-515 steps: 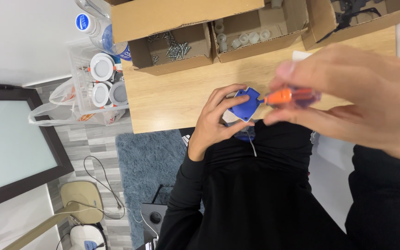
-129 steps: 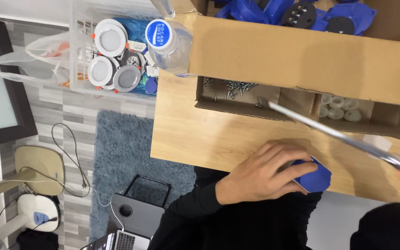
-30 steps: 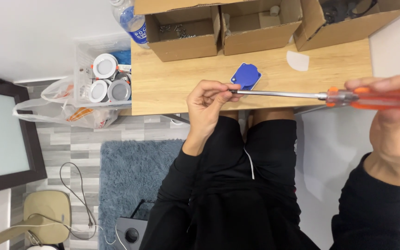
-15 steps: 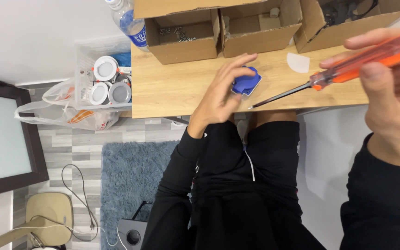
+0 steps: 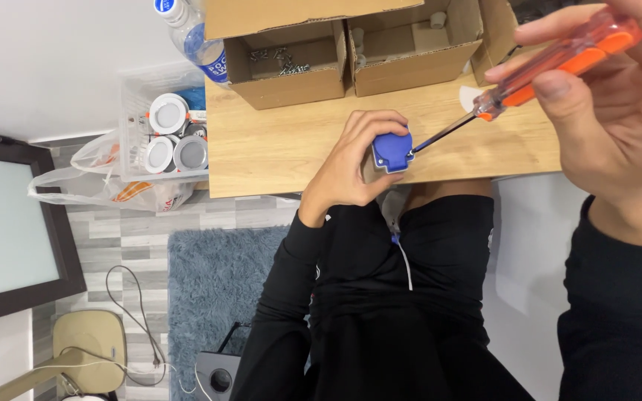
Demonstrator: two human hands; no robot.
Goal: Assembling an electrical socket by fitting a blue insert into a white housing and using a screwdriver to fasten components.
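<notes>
Our left hand clamps the blue socket cover; our right hand grips the orange-handled screwdriver. We should keep its tip seated and the shaft straight.

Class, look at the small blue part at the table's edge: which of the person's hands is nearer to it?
Left. The left hand wraps around the blue part, holding it. The right hand is up and off to the side, gripping the orange-handled screwdriver, whose tip meets the part.

Wooden table, light brown top. Carries three open cardboard boxes along its far edge: the left box holds screws, the middle box sits just right of it, the right box only partly shows. A small white disc lies in front of the right box.
</notes>
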